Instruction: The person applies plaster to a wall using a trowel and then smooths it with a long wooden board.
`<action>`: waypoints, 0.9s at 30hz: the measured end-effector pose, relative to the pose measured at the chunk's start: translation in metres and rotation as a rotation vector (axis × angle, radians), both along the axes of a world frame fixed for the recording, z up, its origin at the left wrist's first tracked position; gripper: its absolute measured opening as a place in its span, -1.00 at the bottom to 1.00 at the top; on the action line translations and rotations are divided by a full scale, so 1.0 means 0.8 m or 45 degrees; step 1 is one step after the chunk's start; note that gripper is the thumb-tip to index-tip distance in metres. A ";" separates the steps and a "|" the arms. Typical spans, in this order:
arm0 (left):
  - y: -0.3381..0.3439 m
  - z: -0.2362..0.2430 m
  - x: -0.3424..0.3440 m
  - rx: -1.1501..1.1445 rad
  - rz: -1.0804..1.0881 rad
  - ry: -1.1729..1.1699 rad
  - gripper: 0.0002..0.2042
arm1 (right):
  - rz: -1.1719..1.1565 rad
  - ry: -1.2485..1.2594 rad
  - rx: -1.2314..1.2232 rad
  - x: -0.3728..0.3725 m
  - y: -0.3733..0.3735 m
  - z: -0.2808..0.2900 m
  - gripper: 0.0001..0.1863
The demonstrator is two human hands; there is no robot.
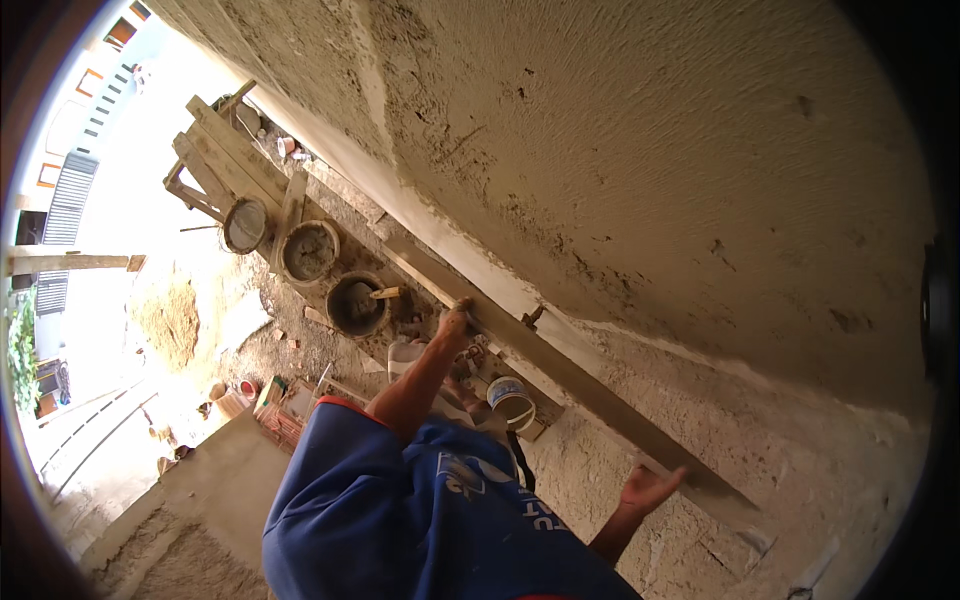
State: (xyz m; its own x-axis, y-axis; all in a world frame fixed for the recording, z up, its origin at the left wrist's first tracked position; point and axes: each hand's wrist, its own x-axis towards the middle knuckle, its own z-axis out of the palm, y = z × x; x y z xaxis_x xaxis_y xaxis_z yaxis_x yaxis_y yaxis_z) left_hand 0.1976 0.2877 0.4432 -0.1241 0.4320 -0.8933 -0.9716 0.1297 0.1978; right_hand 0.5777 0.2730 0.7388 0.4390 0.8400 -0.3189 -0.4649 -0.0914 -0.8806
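A long, mortar-smeared straightedge board [580, 378] slants across the view from upper left to lower right, close along the plastered wall [650, 150]. My left hand [456, 318] is closed around its edge toward the upper part. Farther down the board, my right hand [650, 490] grips the lower edge, with the thumb and fingers partly showing; the rest is hidden by the board. Beyond my left arm stands a dark mortar bucket [358, 308] with a tool in it, its yellowish handle [386, 293] resting near the rim.
Two more mortar tubs, one [310, 252] nearer and one [245, 225] farther, stand by the wooden planks [225, 150]. A white bucket [512, 402] sits below the board. A sand pile [168, 318] lies at left, and red bricks [283, 425] are stacked lower down.
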 end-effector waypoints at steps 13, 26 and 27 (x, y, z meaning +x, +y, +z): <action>0.009 -0.349 -0.146 0.014 -0.131 0.411 -0.67 | -0.239 0.374 -0.861 -0.021 0.018 -0.575 -0.47; 0.124 -0.756 -0.216 0.540 -0.289 0.517 -0.68 | -0.126 0.361 -0.858 -0.043 0.157 -1.054 -0.51; 0.130 -0.769 -0.230 0.534 -0.281 0.525 -0.68 | -0.089 0.363 -0.847 -0.056 0.168 -1.069 -0.51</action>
